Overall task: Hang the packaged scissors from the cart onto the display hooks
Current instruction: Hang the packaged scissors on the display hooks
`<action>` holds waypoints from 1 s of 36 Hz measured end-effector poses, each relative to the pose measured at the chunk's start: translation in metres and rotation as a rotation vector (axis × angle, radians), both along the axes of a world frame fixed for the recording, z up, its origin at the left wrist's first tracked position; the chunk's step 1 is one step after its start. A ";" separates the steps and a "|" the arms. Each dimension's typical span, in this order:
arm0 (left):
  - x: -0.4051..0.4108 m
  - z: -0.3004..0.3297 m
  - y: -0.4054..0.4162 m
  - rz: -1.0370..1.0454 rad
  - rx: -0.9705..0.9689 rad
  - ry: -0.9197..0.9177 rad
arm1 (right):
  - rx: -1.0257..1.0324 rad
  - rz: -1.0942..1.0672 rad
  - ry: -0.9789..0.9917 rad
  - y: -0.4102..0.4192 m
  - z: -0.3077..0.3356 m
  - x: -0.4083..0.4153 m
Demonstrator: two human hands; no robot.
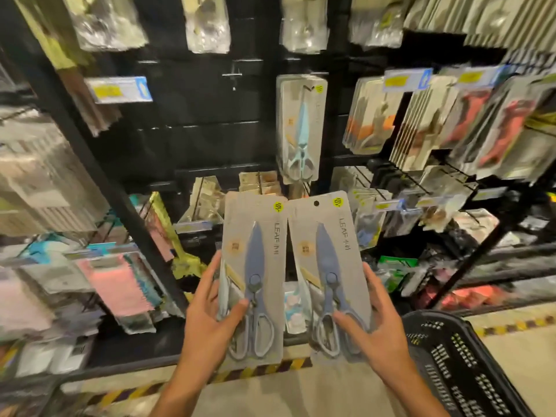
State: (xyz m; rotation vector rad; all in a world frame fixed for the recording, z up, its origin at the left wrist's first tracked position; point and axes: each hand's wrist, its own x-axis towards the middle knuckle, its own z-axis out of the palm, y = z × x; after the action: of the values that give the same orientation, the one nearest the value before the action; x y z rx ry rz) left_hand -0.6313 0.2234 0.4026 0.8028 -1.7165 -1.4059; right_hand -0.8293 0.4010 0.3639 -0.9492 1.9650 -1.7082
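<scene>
Nearest item: black perforated plastic cart, lower right, rim only in view, contents not visible. Left hand: fingers curled round the left edge of the left scissors pack, thumb pressed on the front near the pivot. Right hand: fingers wrapped behind the right edge of the right scissors pack, thumb across the front at the handles. Packs: two alike, flat grey card with clear blister, blue-grey blade cover, pale looped handles, yellow round sticker at the top; held side by side, inner edges touching or nearly so, long axes upright, handles down, tops leaning away toward the display. Hang hole: plainly seen on the right pack only, at its top edge, the far end from the fingers. Hung scissors pack: same type, on the black panel directly above and beyond the held pair, slightly right of centre. Bare display hook: short metal peg, up and to the left of the hung pack. Judgement: the right pack lies nearer the stocked hook, the left nearer the bare one; either must rise and go forward, hole leading. Surrounding packets: glossy, blurred.
</scene>
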 end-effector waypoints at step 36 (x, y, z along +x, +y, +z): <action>-0.142 0.089 -0.141 0.015 -0.285 0.184 | -0.217 -0.011 0.144 -0.149 0.089 -0.153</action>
State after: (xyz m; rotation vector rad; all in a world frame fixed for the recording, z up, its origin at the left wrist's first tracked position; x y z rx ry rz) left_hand -0.7732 0.0822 0.4914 0.5122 -1.7121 -1.1527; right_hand -0.9822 0.2519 0.4528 -1.1674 1.9022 -1.9384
